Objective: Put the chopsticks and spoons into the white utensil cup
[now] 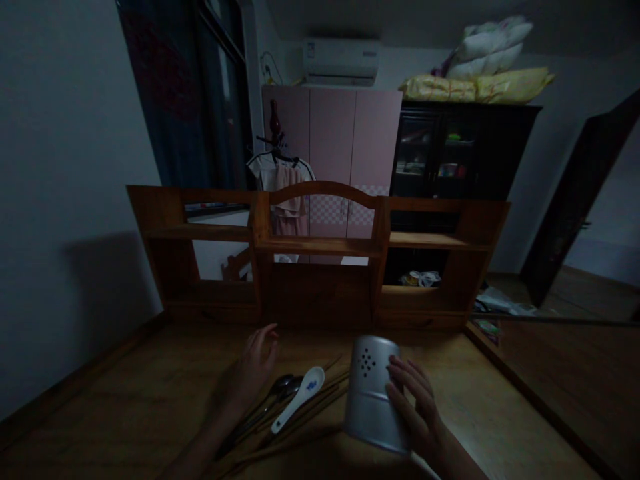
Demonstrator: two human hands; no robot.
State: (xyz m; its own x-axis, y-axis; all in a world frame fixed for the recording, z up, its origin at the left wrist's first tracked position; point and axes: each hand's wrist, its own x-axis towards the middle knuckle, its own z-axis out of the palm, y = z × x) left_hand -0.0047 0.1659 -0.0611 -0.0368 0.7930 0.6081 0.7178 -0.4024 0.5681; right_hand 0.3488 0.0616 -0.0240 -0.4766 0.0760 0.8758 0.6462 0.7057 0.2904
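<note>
My right hand (416, 405) grips a perforated metal utensil holder (371, 393) and holds it tilted over the wooden desk (150, 407). My left hand (256, 363) hovers open above the desk, fingers spread, holding nothing. Just right of that hand lie a white ceramic spoon (299, 397) with a blue mark, metal spoons (280, 389) and several wooden chopsticks (315, 407), spread out loose on the desk between my hands.
A wooden shelf unit (320, 247) stands along the desk's far edge. Behind it are a pink wardrobe (345, 143), a dark cabinet (450, 153) with bedding on top, hanging clothes (285, 187), and an air conditioner (340, 61). A wall runs along the left.
</note>
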